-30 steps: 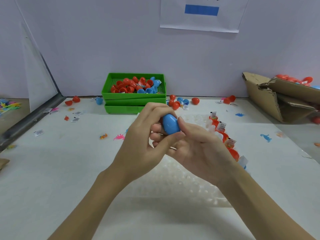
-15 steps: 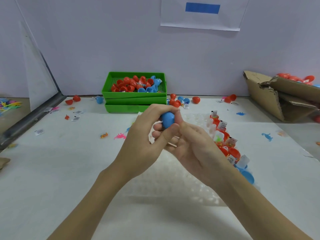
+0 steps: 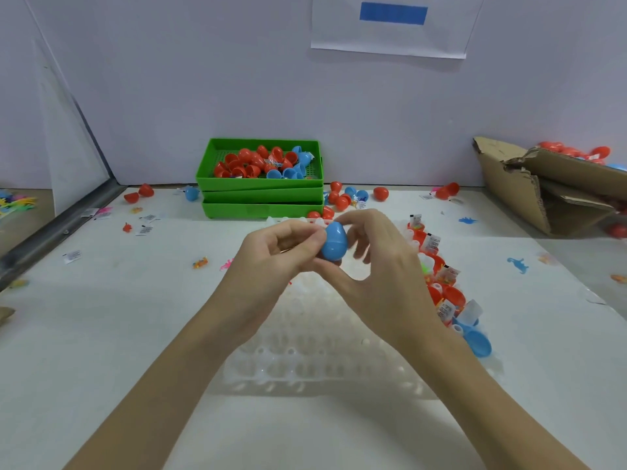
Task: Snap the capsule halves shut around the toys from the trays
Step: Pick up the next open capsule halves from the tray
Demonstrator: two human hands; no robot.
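Observation:
A blue egg-shaped capsule (image 3: 334, 241) with its two halves joined is held above the table's middle. My left hand (image 3: 278, 262) pinches its left side with thumb and curled fingers. My right hand (image 3: 380, 276) curls round it from the right and below. Under my hands lies a clear plastic tray (image 3: 305, 361) with round pockets. Along its right edge sit several open red capsule halves (image 3: 451, 295) with toys and labels, and a blue half (image 3: 478, 340).
A stack of green trays (image 3: 261, 198) at the back holds red and blue capsule halves. Loose capsules (image 3: 380, 193), small toys and paper labels are scattered on the white table. A torn cardboard box (image 3: 543, 188) stands at the right.
The capsule was wrapped between both palms; now my fingers have loosened and it shows whole, held at the fingertips. My hands have risen slightly away from me.

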